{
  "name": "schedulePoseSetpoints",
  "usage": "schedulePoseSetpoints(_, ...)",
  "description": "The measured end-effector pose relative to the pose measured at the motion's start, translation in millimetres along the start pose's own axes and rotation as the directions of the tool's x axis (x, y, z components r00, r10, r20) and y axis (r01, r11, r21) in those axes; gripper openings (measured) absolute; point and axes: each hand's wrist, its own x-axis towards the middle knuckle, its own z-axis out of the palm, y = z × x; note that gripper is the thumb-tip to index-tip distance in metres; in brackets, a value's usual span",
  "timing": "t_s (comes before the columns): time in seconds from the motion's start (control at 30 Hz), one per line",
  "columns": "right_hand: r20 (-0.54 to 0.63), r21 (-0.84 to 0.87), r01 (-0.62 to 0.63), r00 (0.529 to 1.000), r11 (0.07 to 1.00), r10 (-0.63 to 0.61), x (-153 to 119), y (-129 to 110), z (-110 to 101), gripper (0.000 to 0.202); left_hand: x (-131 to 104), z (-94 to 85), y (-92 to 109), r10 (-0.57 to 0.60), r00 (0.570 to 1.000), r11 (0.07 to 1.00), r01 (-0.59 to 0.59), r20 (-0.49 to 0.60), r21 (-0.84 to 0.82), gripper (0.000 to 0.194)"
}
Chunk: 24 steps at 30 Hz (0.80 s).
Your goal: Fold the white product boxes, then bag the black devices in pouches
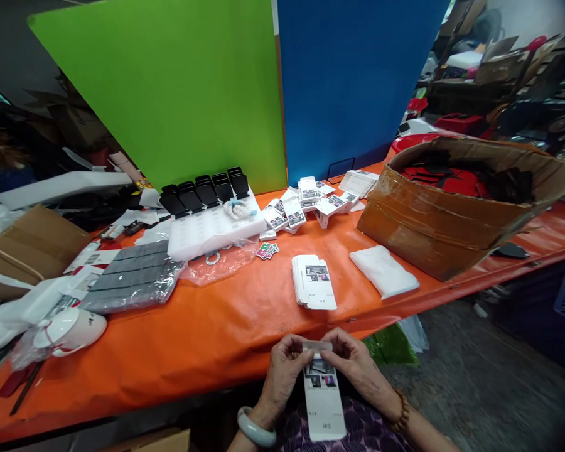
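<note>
Flat white box point(323, 402) hangs over the lap point(358, 430), pinched at its top end between thumbs and fingers of both the left hand point(285, 373) and right hand point(358, 369); beyond the fingers, stacked boxes point(312, 282) lie on the orange tabletop point(226, 307).

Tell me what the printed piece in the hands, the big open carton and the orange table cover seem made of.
The box blank, pinched by left hand and right hand, looks like thin paperboard: smooth, white, printed, clean-edged. The carton seems to be cardboard, likely corrugated: brown, scuffed, its rim bent. The table cover is probably plastic sheeting, given its sheen and wrinkles.
</note>
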Motion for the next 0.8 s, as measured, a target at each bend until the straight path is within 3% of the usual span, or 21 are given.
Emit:
schedulePoseSetpoints(0.1, -0.001, -0.223, 0.130, 0.991, 0.966, -0.133, -7.5, -2.6, -1.6, 0.025, -4.0, -3.8, -4.8, 0.044, 0.999, 0.995, -0.042, -0.019, 0.093, 0.023)
schedulePoseSetpoints(0.2, 0.031, -0.276, 0.183, 0.983, 0.943, -0.182, -14.7, -3.4, 0.2, 0.025, -9.1, -6.5, -10.5, 0.072, 0.996, 0.983, -0.063, -0.048, 0.175, 0.021)
schedulePoseSetpoints(0.37, -0.042, -0.245, 0.083, 0.995, 0.966, -0.096, -12.2, -7.2, 3.0, 0.026, -8.9, -2.9, -9.5, 0.069, 0.991, 0.988, -0.053, -0.111, 0.143, 0.021)
schedulePoseSetpoints(0.57, -0.030, 0.016, -0.090, 0.995, 0.996, 0.091, 1.2, -13.4, 2.4, 0.033, -2.1, 4.9, 3.0, 0.049, 0.991, 0.991, -0.031, -0.128, 0.132, 0.021)
schedulePoseSetpoints(0.67, -0.005, 0.035, -0.110, 0.994, 0.993, 0.110, 0.0, -8.4, 2.8, 0.034, -3.2, 2.1, 1.9, 0.031, 0.994, 0.983, -0.011, -0.107, 0.183, 0.023)
schedulePoseSetpoints(0.8, 0.023, -0.028, -0.035, 0.999, 0.999, 0.036, -9.6, 4.5, 4.9, 0.032, -9.2, -6.7, -9.4, -0.001, 0.996, 0.986, 0.016, -0.092, 0.165, 0.031)
